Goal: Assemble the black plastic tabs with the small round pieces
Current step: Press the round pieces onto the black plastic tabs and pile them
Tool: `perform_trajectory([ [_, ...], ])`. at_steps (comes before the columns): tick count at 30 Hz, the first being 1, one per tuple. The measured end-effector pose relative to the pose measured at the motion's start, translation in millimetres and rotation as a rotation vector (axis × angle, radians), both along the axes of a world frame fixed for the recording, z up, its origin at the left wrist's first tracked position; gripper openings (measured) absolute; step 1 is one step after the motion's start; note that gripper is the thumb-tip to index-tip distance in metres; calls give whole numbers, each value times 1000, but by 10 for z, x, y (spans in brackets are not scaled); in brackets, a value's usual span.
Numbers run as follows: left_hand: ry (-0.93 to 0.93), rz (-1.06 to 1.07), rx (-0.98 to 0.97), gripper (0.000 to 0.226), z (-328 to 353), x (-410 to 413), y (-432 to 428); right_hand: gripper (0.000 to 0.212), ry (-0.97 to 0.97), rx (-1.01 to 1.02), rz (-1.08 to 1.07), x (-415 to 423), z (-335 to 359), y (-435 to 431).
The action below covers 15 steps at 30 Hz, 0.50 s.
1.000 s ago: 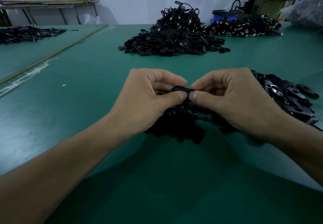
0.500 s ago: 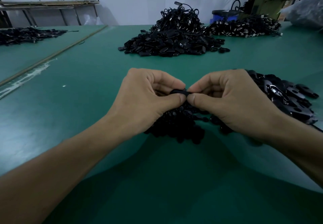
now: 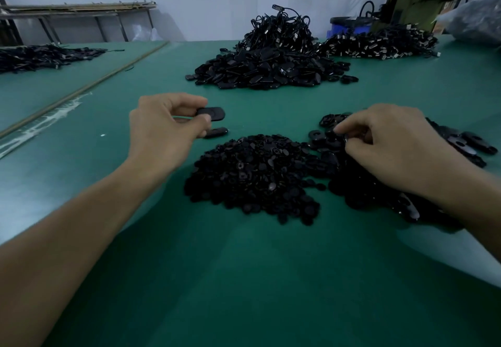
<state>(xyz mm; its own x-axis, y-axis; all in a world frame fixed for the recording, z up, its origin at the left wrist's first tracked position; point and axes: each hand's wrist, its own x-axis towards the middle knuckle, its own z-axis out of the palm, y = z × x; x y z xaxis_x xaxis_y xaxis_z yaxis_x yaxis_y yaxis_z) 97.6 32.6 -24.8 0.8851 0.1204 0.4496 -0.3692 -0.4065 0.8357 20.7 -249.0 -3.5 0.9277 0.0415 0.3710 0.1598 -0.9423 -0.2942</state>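
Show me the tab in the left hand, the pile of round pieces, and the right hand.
black tab [image 3: 214,113]: head view, its free rounded end.
pile of round pieces [image 3: 254,176]: head view, middle of heap.
right hand [image 3: 387,143]: head view, back of hand.

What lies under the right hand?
The right hand covers part of a pile of black tabs. Whether its curled fingers pinch one is hidden.

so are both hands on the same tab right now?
No: the left hand pinches a black tab alone, while the right hand reaches into the tab pile.
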Motion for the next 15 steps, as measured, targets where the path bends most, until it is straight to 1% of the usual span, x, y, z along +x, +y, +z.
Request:
perform_trajectory([
  [4, -18, 42, 130, 18, -76, 98, 50, 17, 17, -10, 38, 3, -33, 17],
  [9, 7, 86, 293, 18, -120, 180, 55, 21, 70, -56, 45, 17, -79, 24],
  [15, 67, 99, 448, 13, -152, 241, 64, 8, 82, 40, 45, 2, -54, 58],
])
